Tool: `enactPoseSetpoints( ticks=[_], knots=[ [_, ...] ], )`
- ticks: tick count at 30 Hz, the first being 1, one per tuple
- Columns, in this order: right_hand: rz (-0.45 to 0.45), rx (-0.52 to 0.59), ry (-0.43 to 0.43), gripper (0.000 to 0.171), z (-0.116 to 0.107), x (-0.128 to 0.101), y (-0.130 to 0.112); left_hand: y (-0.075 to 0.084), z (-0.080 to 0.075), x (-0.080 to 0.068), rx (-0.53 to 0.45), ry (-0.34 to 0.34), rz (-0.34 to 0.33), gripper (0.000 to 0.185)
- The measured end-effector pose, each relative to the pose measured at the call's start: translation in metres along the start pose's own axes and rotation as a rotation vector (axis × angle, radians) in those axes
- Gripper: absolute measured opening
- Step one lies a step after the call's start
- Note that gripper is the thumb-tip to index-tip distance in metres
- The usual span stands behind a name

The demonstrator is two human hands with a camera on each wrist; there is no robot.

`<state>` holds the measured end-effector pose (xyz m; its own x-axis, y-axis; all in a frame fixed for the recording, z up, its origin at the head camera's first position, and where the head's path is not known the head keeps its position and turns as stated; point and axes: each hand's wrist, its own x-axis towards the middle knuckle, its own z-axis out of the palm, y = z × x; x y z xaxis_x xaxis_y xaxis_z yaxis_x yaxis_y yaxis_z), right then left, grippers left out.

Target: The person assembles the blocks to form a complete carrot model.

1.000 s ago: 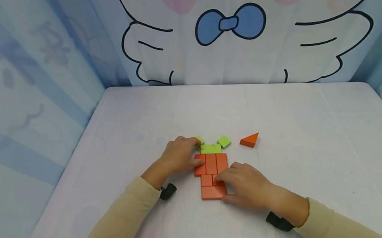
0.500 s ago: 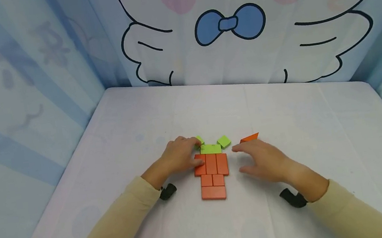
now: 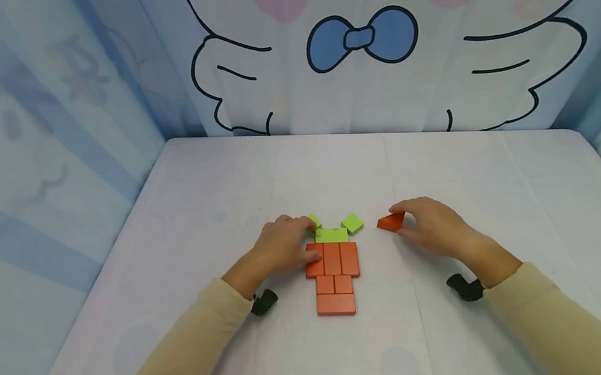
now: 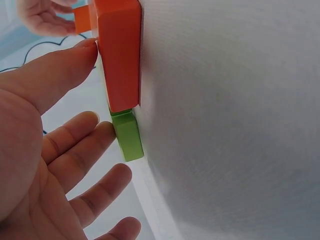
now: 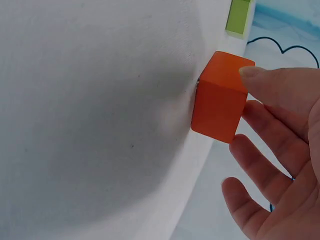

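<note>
Right hand (image 3: 436, 230) pinches orange triangular block (image 3: 392, 221) on counter (image 3: 467, 330); left hand (image 3: 284, 245) rests against assembled orange blocks (image 3: 335, 275).

On the bench (image 3: 445, 162), a flat cluster of blocks (image 3: 333, 269) lies near the middle, somewhat toward the front edge. Just behind the cluster, touching its rear row, lies a wide block (image 3: 331, 235); a small block (image 3: 352, 224) sits just beside that one, toward the right edge. The left hand (image 3: 282, 245) rests on the cluster's left rear corner, its fingertips touching another small block (image 3: 313, 220) behind. Right of the cluster and apart from it lies a wedge block (image 3: 392, 221), with the right hand (image 3: 434, 227) against its right side, thumb and fingers touching it.
</note>
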<state>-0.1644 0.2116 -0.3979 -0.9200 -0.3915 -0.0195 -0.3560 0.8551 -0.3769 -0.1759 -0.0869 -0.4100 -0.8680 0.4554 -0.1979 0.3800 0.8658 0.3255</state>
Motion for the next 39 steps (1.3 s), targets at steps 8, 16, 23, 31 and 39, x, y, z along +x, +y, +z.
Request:
enactPoseSetpoints(
  ticks=[8,16,23,31,39],
  knots=[
    [0.006,-0.005,0.009,0.032,0.0,0.002,0.0,0.0,0.0,0.0,-0.002,0.003,-0.001,0.055],
    [0.028,0.029,0.032,0.032,0.005,0.003,0.004,0.0,0.001,0.0,0.0,0.002,-0.003,0.055],
    [0.047,0.067,0.019,0.028,0.007,0.003,0.003,0.0,0.002,0.0,-0.001,-0.002,-0.004,0.055],
    [0.021,0.114,0.002,0.027,0.004,-0.004,-0.014,-0.001,0.001,0.001,-0.002,-0.003,-0.015,0.054],
    [-0.089,0.106,-0.008,0.021,0.008,-0.015,-0.04,0.001,0.0,0.001,-0.006,0.001,-0.017,0.054]
  ],
)
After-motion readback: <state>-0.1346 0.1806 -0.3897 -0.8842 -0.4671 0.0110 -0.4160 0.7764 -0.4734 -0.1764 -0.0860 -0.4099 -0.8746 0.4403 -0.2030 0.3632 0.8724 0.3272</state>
